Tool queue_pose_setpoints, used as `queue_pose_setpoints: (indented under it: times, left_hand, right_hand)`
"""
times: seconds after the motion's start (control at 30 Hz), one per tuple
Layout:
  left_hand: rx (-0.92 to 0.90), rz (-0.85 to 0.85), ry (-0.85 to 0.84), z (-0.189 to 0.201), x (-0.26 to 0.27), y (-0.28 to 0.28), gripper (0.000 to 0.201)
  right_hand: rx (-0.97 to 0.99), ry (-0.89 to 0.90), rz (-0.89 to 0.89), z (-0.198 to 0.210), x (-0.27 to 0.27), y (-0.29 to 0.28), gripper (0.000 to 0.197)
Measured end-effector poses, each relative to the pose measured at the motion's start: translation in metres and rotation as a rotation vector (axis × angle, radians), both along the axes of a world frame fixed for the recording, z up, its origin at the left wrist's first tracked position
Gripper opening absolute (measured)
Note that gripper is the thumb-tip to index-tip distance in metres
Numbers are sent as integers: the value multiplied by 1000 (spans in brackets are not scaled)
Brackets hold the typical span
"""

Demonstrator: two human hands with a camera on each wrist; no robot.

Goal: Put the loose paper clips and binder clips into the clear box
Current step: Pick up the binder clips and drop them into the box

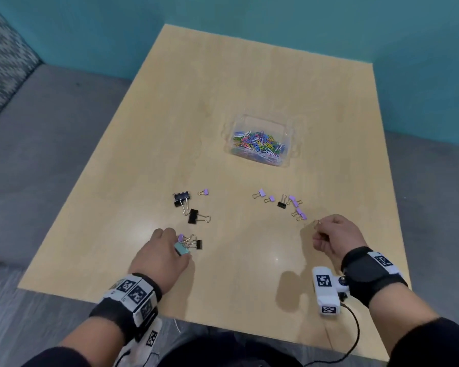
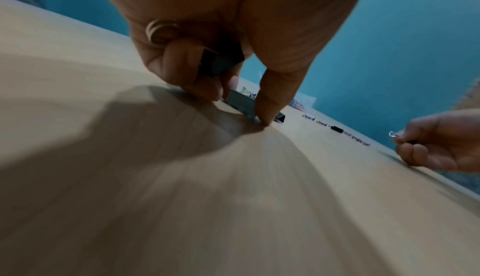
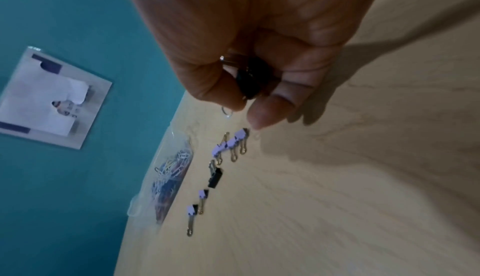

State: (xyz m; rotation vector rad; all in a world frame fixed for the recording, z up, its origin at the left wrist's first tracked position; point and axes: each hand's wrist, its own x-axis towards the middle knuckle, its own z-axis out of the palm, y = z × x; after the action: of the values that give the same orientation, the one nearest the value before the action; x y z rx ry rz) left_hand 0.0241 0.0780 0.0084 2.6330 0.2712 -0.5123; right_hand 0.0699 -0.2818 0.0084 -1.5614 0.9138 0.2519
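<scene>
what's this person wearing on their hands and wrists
Both hands, left hand and right hand, are bare. Each wrist has a black strap carrying white blocks printed with black square markers. A thin black cable trails from the right unit. Dark sleeves cover the forearms.

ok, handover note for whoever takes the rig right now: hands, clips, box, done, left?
Left hand: fingers pinch a teal binder clip on the table, another clip tucked in the palm.
Right hand: holds a black binder clip, lifted off the table.
Clear box: mid-table, holds the coloured paper clips.
Done: paper clips appear boxed.
Left: black binder clips front left, purple ones front right, plus those in hand.
</scene>
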Motion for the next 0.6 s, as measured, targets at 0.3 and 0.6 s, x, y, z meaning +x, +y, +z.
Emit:
queue_pose_setpoints:
  times: [0.3,0.6]
  left_hand:
    - [-564,385,25,17,5,11,27]
    - [-1258,630,159,31,20,6,41]
  right_hand:
    - [325,-14,-143,3,9,-3,26]
    - [-487,19,346,-7,21,3,13]
